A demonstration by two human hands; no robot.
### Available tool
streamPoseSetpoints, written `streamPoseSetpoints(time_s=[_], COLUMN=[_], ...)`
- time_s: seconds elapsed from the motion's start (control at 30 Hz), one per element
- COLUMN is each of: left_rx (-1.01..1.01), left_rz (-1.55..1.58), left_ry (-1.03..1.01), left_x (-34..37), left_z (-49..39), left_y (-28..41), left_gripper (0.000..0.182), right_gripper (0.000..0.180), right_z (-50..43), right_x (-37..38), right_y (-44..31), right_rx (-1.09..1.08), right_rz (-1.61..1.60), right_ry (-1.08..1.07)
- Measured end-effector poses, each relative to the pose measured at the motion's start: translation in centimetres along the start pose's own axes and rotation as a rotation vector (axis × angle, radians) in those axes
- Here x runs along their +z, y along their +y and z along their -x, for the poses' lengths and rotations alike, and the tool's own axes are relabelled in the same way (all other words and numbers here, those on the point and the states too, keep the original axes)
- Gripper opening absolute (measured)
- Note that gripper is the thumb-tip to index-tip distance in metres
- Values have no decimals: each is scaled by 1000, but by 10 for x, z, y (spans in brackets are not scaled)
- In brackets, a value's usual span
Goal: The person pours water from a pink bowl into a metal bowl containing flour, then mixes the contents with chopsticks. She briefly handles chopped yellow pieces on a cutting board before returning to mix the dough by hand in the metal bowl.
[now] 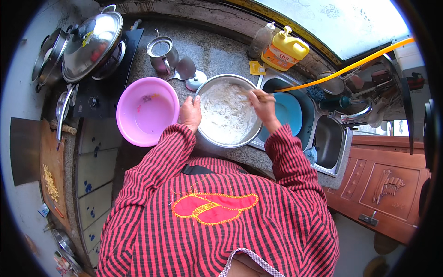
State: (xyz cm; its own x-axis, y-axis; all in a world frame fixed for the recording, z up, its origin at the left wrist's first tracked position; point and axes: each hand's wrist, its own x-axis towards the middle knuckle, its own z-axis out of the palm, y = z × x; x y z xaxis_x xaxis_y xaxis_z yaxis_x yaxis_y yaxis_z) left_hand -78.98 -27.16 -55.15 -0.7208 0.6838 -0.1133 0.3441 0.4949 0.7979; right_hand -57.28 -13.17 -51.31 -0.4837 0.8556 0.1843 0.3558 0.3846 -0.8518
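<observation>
A round stainless steel bowl [231,144] stands on the speckled stone counter in front of me. Inside it lies white flour [226,121], clumpy and damp-looking towards the far right, looser and drier near me. My left hand [191,113] grips the bowl's left rim, thumb on top. Wooden chopsticks [269,98] are in my right hand [264,106], above the right rim, their tips reaching into the wetter flour. Left of the bowl sits a pink plastic basin [145,116], close beside my left hand; a few small dark specks show on its bottom.
Behind the basin are a steel kettle [166,59], its lid [196,81] and a metal scoop [186,67]. The sink [308,114] at right holds a blue basin [292,112]; an orange hose [349,71] runs into it. A yellow detergent jug [286,50] stands behind. A lidded wok [93,45] occupies the stove.
</observation>
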Motion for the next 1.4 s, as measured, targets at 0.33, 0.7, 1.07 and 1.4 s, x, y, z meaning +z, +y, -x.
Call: streamPoseSetpoints(time_s=[0.33, 0.7, 1.07, 1.4], left_rx=[2, -1, 15, 13], left_rz=[65, -11, -21, -49], left_ry=[11, -42, 3, -22], left_x=[6, 1, 5, -4], left_z=[-4, -5, -6, -3], left_y=[-3, -2, -7, -4], left_gripper=[35, 37, 37, 37], right_gripper=[5, 18, 8, 25], right_z=[80, -14, 72, 2], right_x=[58, -34, 61, -7], right_y=[-76, 9, -78, -4], right_rx=[-219, -23, -259, 70], right_rz=[46, 238, 204, 123], right_ry=[-224, -72, -259, -3])
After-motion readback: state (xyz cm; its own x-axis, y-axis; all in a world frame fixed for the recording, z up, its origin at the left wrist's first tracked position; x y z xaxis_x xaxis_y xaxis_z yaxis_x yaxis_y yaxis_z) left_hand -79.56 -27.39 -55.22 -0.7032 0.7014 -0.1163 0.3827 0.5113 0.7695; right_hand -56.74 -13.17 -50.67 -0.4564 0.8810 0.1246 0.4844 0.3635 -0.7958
